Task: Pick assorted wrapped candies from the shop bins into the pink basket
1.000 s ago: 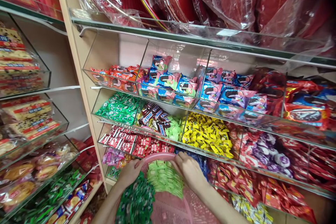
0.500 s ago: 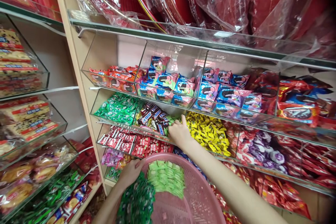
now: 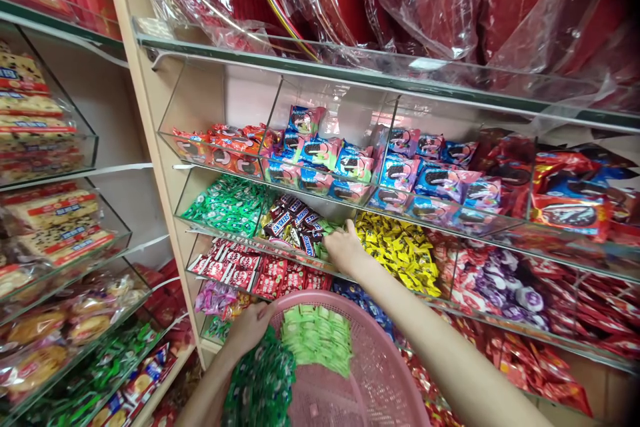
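My left hand (image 3: 254, 325) grips the left rim of a round pink plastic basket (image 3: 395, 373), fingers wrapped over its edge. Inside the basket lie dark green wrapped candies (image 3: 260, 380) and a neat bunch of light green packets (image 3: 317, 337). My right hand (image 3: 346, 248) reaches into a clear bin on the shelf, its fingers curled down among light green packets (image 3: 327, 228); whatever they grip is hidden. Snickers bars (image 3: 293, 220) lie just left of this hand, and yellow wrapped candies (image 3: 400, 247) lie to its right.
Bright green candies (image 3: 227, 207) fill the bin further left. Above run clear bins of blue-pink cookie packs (image 3: 320, 153), under a glass shelf edge (image 3: 350, 73). Red packets (image 3: 270, 273) sit one tier below. A wooden upright (image 3: 145, 113) divides off the left shelves.
My right hand has sunk very slightly among the light green packets. The view has shifted a little; my left hand and the basket stay as they were.
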The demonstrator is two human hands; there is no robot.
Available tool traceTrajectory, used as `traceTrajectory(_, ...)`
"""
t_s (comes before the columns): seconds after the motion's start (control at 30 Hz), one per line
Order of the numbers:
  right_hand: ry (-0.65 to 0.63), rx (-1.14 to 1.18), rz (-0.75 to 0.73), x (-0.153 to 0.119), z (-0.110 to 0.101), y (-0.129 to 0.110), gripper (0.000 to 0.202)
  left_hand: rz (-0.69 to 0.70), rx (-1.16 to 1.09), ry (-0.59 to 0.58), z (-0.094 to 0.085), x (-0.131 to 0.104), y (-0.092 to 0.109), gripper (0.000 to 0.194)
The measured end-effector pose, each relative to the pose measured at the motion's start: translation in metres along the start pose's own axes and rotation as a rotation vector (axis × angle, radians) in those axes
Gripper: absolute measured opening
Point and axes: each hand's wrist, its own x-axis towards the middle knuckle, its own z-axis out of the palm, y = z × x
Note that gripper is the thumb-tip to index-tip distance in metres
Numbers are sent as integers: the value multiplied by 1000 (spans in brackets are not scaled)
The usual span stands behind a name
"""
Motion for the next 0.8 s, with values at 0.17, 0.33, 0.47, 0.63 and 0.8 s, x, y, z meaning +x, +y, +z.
traceTrajectory(0.17,82,-5,-42,-6,-4,2,20,11,3,6,2,1,-2,50)
traceTrajectory(0.33,178,46,-57,-9,-8,8,16,-4,6,1,2,1,-3,49)
traceTrajectory(0.47,305,152,-71,-22,-16,8,21,-23,-1,0,0,1,-2,50)
traceTrajectory(0.63,458,381,-256,-57,1,-21,26,-16,1,-8,-1,1,-1,49)
traceTrajectory(0.8,349,364,-343,-68,70,-58,21,-1,17,-2,0,0,1,50)
